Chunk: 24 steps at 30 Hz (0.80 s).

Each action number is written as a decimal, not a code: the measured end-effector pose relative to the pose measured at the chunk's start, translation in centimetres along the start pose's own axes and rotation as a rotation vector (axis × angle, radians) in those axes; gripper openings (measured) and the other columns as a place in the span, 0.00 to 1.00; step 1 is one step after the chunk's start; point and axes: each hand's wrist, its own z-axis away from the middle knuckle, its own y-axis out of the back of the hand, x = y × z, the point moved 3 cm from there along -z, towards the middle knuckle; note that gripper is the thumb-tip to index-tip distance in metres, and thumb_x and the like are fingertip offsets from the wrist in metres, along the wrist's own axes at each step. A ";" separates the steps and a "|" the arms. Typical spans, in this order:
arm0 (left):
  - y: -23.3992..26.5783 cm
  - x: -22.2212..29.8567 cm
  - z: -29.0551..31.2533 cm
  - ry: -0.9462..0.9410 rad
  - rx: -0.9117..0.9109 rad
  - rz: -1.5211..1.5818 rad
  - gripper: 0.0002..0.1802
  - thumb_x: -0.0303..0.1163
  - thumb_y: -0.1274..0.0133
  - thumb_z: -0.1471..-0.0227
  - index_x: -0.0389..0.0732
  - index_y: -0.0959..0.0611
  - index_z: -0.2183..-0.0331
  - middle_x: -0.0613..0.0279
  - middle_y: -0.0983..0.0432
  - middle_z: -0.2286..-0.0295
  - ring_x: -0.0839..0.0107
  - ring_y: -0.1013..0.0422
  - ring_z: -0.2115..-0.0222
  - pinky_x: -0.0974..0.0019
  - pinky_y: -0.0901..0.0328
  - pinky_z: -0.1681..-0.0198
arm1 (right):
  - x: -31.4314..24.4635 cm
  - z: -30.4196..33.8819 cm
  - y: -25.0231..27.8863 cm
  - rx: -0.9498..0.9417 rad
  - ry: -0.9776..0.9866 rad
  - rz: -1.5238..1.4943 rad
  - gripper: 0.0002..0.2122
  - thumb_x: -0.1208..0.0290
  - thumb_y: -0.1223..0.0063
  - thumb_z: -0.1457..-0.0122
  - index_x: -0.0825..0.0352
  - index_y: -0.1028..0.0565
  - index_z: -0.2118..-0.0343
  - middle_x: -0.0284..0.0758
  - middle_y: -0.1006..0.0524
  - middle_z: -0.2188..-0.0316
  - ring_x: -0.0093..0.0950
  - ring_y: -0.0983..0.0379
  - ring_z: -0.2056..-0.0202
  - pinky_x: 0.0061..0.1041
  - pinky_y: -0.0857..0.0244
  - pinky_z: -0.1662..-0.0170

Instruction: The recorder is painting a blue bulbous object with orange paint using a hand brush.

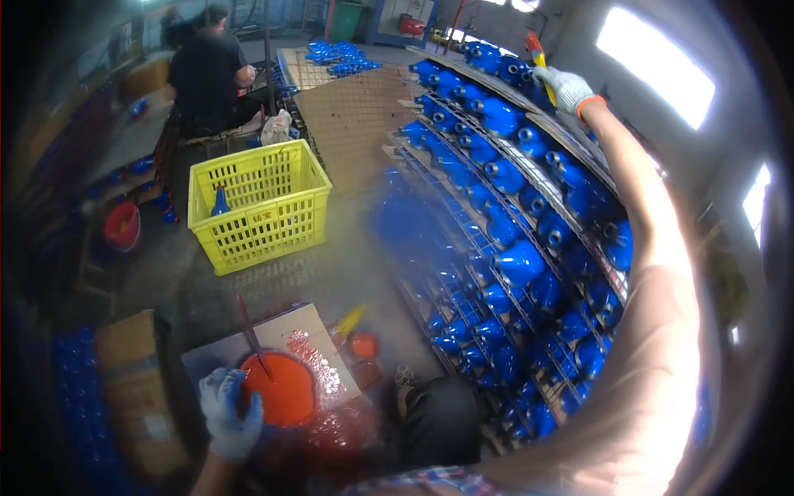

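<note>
Nearest, at lower left, the gloved left hand [228, 423] curves beside a round pot of red paint [284, 395], thumb and fingers apart; whether it touches the rim, I cannot tell. A dark red stick [249, 332] leans in the paint. Racks of glossy blue castings [521, 263] rise at right. Farther off, the right arm stretches forward, its gloved right hand [567, 89] clamped around a yellow-and-red tool [538, 58], steeply tilted, red end uppermost, beside the topmost castings.
</note>
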 end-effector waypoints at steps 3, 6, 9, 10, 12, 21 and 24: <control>-0.9 -2.9 0.0 0.147 0.067 0.140 0.23 0.22 0.44 0.66 0.34 0.25 0.61 0.46 0.31 0.62 0.48 0.33 0.61 0.54 0.36 0.58 | 0.5 -1.3 -2.0 -0.084 -0.013 -0.034 0.09 0.64 0.60 0.40 0.55 0.31 0.58 0.38 0.24 0.67 0.38 0.28 0.61 0.33 0.35 0.59; -1.1 -4.1 -0.7 0.196 0.050 0.082 0.23 0.21 0.45 0.66 0.34 0.25 0.61 0.47 0.31 0.61 0.50 0.32 0.61 0.57 0.35 0.58 | 0.5 -2.1 -3.8 -0.129 -0.269 -0.246 0.13 0.57 0.58 0.41 0.60 0.26 0.65 0.38 0.23 0.67 0.36 0.28 0.62 0.30 0.37 0.57; -1.1 -4.4 -1.3 0.210 0.006 0.076 0.23 0.21 0.45 0.66 0.34 0.25 0.60 0.49 0.31 0.61 0.53 0.32 0.60 0.59 0.35 0.59 | 0.2 -2.0 -3.5 -0.117 -0.545 -0.456 0.20 0.48 0.56 0.43 0.63 0.23 0.69 0.36 0.23 0.69 0.32 0.28 0.66 0.27 0.40 0.56; -1.0 -4.2 -1.6 0.227 0.009 0.109 0.23 0.21 0.45 0.66 0.34 0.25 0.61 0.49 0.31 0.61 0.54 0.32 0.60 0.60 0.35 0.59 | 0.1 -2.2 -3.1 -0.122 -0.542 -0.489 0.21 0.48 0.57 0.42 0.63 0.23 0.68 0.36 0.23 0.70 0.31 0.29 0.67 0.26 0.40 0.57; -0.8 -3.9 -1.9 0.237 0.010 0.173 0.21 0.21 0.46 0.65 0.34 0.24 0.62 0.50 0.31 0.61 0.55 0.32 0.60 0.61 0.35 0.59 | -0.1 -1.4 -2.0 -0.071 -0.493 -0.533 0.19 0.52 0.57 0.41 0.64 0.23 0.68 0.35 0.24 0.74 0.29 0.31 0.69 0.24 0.40 0.60; 2.2 0.3 0.0 0.215 -0.026 0.232 0.20 0.23 0.41 0.64 0.34 0.23 0.63 0.49 0.32 0.61 0.53 0.32 0.60 0.58 0.36 0.56 | -13.9 6.9 14.4 0.218 0.126 -1.133 0.06 0.76 0.49 0.43 0.64 0.30 0.63 0.31 0.27 0.71 0.22 0.32 0.69 0.22 0.37 0.65; 2.6 1.6 0.0 0.229 -0.024 0.428 0.19 0.26 0.42 0.58 0.31 0.25 0.61 0.54 0.31 0.63 0.63 0.32 0.62 0.64 0.36 0.58 | -22.3 11.0 19.0 0.401 0.311 -1.007 0.08 0.77 0.44 0.46 0.63 0.31 0.66 0.31 0.26 0.70 0.20 0.31 0.70 0.16 0.37 0.65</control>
